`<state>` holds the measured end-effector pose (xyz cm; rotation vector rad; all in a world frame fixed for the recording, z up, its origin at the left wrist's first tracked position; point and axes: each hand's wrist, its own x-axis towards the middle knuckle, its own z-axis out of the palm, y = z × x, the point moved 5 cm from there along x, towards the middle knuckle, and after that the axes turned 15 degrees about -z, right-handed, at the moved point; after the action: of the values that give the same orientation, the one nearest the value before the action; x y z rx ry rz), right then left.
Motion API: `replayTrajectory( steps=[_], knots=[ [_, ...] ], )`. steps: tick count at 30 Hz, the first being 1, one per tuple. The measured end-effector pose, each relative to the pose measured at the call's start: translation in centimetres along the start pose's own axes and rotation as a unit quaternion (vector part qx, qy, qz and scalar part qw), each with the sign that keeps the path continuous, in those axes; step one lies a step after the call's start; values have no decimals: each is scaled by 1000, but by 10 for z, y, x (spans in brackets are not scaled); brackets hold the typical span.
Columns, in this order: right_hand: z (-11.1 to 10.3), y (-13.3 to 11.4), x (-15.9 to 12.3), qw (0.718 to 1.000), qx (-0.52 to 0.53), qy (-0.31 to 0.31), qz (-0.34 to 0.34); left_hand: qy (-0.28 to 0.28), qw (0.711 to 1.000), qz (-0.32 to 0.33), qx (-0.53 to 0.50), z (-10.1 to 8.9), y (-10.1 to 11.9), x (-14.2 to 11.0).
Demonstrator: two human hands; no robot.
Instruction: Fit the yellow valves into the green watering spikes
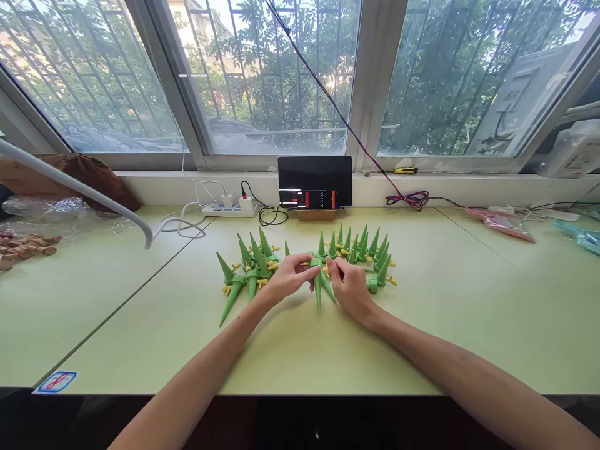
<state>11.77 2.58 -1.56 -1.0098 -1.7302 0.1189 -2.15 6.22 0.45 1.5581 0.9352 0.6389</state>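
Note:
My left hand (293, 275) pinches a green plastic watering spike (317, 287) by its ribbed cap, its tip pointing down toward me. Close on its right, my right hand (352, 289) is closed, thumb and finger together at a small yellow piece (325, 269) beside the cap; the fingers hide most of it. A second green spike (328, 287) slants down between the hands. To the left, several spikes (233, 300) with yellow valve pieces stand or lie in a cluster. Another cluster of upright spikes (382, 272) is behind and right of my right hand.
A dark tablet (315, 172) and a phone (321, 199) lean at the back on a cardboard stand (316, 215). A power strip (229, 209) with cables is left of them. A white curved tube (84, 190) reaches in from the left. Bagged items (500, 224) lie at right.

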Motion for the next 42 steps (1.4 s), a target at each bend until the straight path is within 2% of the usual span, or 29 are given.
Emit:
replayTrajectory(
  steps=[6, 14, 22, 42],
  knots=[
    [-1, -5, 0, 1000, 16, 1, 4, -4, 1000, -19, 11, -3, 0, -1],
    [0, -10, 0, 998, 63, -4, -19, -10, 1000, -14, -23, -14, -13, 7],
    [4, -5, -1, 997, 71, -19, -8, -31, 999, -11, -2, -9, -8, 2],
    [8, -2, -1, 998, 29, -52, -13, -18, 1000, -4, 7, -3, -7, 1]
  ],
)
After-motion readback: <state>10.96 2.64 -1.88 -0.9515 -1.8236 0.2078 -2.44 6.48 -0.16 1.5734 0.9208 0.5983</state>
